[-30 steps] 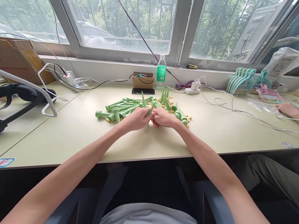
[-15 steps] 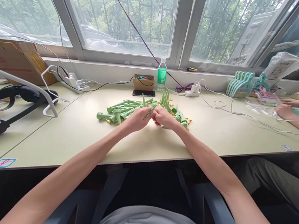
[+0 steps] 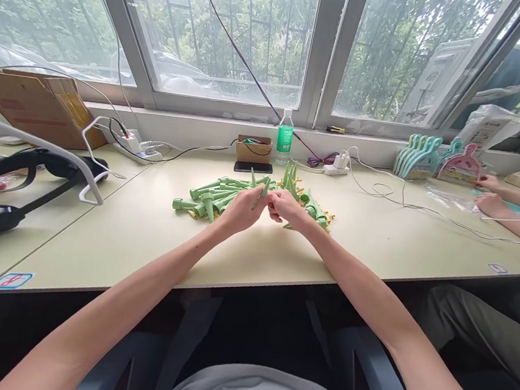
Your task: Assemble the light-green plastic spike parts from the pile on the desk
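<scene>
My left hand (image 3: 244, 209) is closed around a pointed green plastic spike (image 3: 263, 190), whose tip sticks up past the thumb. Touching it, my right hand (image 3: 286, 208) has its fingers curled in a pinch; whatever lies between them is hidden. Both hands are over the near side of a heap of green plastic spikes (image 3: 214, 192) with wide ribbed ends. To the right of my right hand lie more green spikes (image 3: 316, 209), with small yellow pieces (image 3: 330, 217) under and around them. A few spikes (image 3: 290, 179) stand upright behind the hands.
Behind the heap are a phone (image 3: 253, 167), a small cardboard box (image 3: 253, 151) and a green-labelled bottle (image 3: 284, 137). A black headset (image 3: 16, 196) and power strip (image 3: 138, 149) sit left. White cables (image 3: 406, 203) cross rightward, near a co-worker's hands (image 3: 492, 196) and plastic hangers (image 3: 417, 156).
The view has tilted and shifted slightly. My hands stay together on the spike, with little change in grip. At right, the co-worker has raised a pink piece upright beside the hangers.
</scene>
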`<state>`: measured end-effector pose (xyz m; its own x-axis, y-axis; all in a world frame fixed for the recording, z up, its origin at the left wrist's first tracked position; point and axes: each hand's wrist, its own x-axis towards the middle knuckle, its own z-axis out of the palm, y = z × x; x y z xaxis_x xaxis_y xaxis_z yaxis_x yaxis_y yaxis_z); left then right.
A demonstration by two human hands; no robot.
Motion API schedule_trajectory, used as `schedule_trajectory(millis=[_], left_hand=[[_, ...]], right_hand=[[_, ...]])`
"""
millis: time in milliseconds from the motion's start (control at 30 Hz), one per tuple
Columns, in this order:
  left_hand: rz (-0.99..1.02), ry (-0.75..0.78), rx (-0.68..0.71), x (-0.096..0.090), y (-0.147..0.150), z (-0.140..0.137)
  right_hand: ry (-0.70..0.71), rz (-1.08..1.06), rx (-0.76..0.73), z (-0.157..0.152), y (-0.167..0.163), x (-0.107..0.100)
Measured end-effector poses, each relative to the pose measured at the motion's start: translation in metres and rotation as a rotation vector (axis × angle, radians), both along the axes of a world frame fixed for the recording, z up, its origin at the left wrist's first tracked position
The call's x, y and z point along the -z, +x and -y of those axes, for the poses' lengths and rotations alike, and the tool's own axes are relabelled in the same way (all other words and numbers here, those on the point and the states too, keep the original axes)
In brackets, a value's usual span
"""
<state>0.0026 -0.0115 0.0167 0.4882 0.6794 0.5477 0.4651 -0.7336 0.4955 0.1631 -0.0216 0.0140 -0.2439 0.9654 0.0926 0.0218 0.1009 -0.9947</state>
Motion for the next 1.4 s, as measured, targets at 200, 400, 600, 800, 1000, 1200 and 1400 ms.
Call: schedule_trajectory(millis=[200,400,600,800,1000,1200,1400], left_hand=[[0.168,-0.298,0.005,-0.001,0.002,0.0],[0.263,-0.431,-0.02,-0.003,0.002,-0.001],[0.199,-0.22,-0.047,-0.004,0.0,0.003],[0.13,-0.074,-0.058,-0.004,-0.003,0.002],[0.195,-0.192,-0.069,-0.004,-0.001,0.002],[0.405,-0.52,0.004,-0.005,0.003,0.001],[0.552,-0.743,0.05,-0.008,0.004,0.002]], right_hand=[[0.131,0.059,0.023,-0.005,-0.003,0.005],[0.227,0.117,-0.041,-0.005,-0.003,0.01],[0.165,0.055,-0.067,-0.004,-0.005,0.011],[0.064,0.007,-0.116,0.0,-0.005,0.007],[0.162,0.131,-0.059,-0.006,-0.006,0.014],[0.419,0.297,0.05,-0.006,-0.006,0.014],[0.49,0.329,0.036,0.003,-0.004,0.006]])
